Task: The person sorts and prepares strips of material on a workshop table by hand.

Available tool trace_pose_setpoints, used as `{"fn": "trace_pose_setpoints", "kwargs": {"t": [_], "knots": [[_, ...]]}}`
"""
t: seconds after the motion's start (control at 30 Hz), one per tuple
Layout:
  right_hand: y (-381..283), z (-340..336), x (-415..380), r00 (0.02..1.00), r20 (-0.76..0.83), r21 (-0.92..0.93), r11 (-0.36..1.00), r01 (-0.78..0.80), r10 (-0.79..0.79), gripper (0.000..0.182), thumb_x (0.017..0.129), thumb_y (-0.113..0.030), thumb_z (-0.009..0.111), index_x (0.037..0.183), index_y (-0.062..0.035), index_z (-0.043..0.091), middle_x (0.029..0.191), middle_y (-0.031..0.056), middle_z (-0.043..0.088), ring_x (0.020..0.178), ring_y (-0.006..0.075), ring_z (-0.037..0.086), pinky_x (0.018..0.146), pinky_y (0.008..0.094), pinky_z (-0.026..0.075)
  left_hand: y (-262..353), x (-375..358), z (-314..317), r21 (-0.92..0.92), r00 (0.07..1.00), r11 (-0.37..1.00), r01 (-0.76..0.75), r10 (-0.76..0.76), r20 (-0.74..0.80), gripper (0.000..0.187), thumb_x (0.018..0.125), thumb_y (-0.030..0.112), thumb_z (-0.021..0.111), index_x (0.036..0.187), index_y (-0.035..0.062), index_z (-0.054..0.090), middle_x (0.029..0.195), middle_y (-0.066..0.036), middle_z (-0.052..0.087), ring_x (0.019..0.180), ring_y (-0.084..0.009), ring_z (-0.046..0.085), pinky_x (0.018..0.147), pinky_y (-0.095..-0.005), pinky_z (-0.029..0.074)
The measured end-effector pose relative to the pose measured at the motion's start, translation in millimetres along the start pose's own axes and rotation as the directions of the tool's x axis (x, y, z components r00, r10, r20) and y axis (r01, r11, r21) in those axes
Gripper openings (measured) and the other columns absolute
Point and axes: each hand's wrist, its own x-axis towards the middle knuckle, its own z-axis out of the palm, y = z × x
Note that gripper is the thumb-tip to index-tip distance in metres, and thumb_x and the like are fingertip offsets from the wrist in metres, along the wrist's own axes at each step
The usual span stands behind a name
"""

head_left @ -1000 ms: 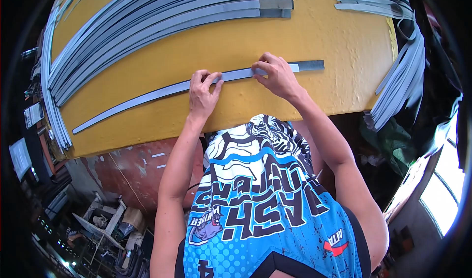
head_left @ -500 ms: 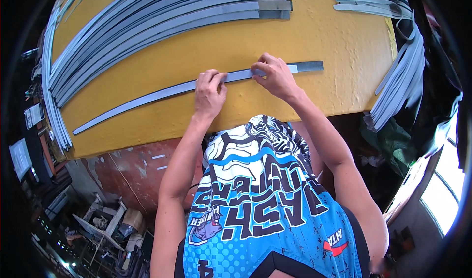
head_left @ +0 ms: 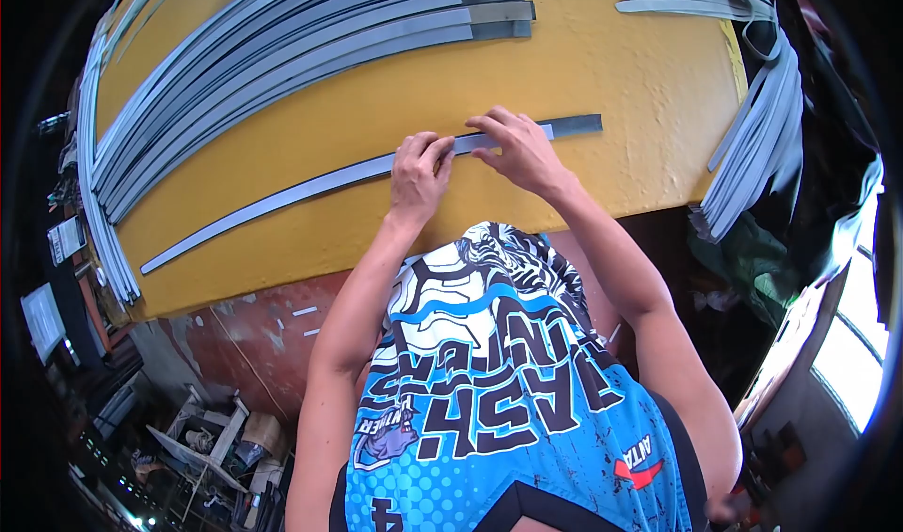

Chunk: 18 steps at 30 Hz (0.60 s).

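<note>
A long, narrow light-grey strip (head_left: 282, 195) lies over a darker strip (head_left: 578, 124), whose bare end sticks out at the right. Both run across the yellow table (head_left: 649, 80) in front of me. My left hand (head_left: 419, 176) is closed at the middle of the light strip, fingertips and thumb pinched on it. Just right of it, my right hand (head_left: 523, 154) rests over the strips near the light one's right end. Its fingers are stretched out and the thumb is apart from them. The fingertips partly cover the strip.
Several similar paired strips (head_left: 376, 45) lie side by side at the back left. A bundle of pale strips (head_left: 757, 146) hangs over the table's right edge, and more pale strips (head_left: 94, 193) hang over the left. A wooden rack (head_left: 202, 438) stands on the floor, lower left.
My left hand has moved right along the strip, closer to my right hand. The right hand's fingers have loosened and spread. The whole view has shifted slightly.
</note>
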Motion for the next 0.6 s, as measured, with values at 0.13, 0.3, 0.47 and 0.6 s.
{"fn": "trace_pose_setpoints", "kwargs": {"t": [0.13, 0.3, 0.47, 0.6], "knots": [[10.8, -29.0, -7.9, 0.999, 0.037, -0.085, 0.996, -0.011, 0.015, 0.027, 0.072, -0.019, 0.073, 0.096, -0.0097, 0.066, 0.097, 0.0067, 0.06, 0.092, 0.0277, 0.058, 0.078, 0.0373, 0.047, 3.1, 0.7, -0.8, 0.036, 1.0, 0.999, -0.007, 0.007, 0.011, 0.015, 0.078, 0.009, 0.067, 0.092, 0.0061, 0.068, 0.088, -0.009, 0.058, 0.082, -0.0261, 0.056, 0.075, -0.0375, 0.046], [29.3, -44.0, -11.5, 0.996, 0.087, -0.127, 0.992, -0.018, 0.029, 0.022, 0.072, -0.016, 0.073, 0.092, -0.0109, 0.067, 0.094, 0.0056, 0.06, 0.089, 0.0263, 0.058, 0.078, 0.0371, 0.046, 8.3, 2.8, 1.5, 0.065, 0.996, 0.996, 0.062, -0.066, 0.062, 0.018, 0.076, 0.014, 0.068, 0.094, 0.0107, 0.068, 0.089, -0.007, 0.055, 0.085, -0.0233, 0.054, 0.076, -0.0364, 0.043], [35.2, -38.9, -12.1, 0.997, 0.076, -0.101, 0.995, 0.004, 0.004, 0.018, 0.073, -0.017, 0.072, 0.089, -0.0104, 0.068, 0.094, 0.0059, 0.059, 0.09, 0.025, 0.058, 0.079, 0.0369, 0.045, 10.7, 2.7, 1.8, 0.063, 0.992, 0.993, 0.102, -0.107, 0.074, 0.019, 0.077, 0.019, 0.068, 0.095, 0.0118, 0.069, 0.09, -0.007, 0.053, 0.086, -0.0231, 0.051, 0.077, -0.0369, 0.042], [39.0, -35.7, -13.9, 0.999, 0.046, -0.092, 0.996, 0.02, -0.016, 0.018, 0.073, -0.016, 0.072, 0.09, -0.0115, 0.067, 0.093, 0.0059, 0.058, 0.089, 0.0259, 0.057, 0.078, 0.0366, 0.046, 12.4, 4.0, 0.6, 0.073, 0.994, 0.993, 0.09, -0.095, 0.062, 0.02, 0.078, 0.019, 0.069, 0.095, 0.01, 0.069, 0.087, -0.008, 0.053, 0.082, -0.0238, 0.052, 0.076, -0.0364, 0.043]]}}
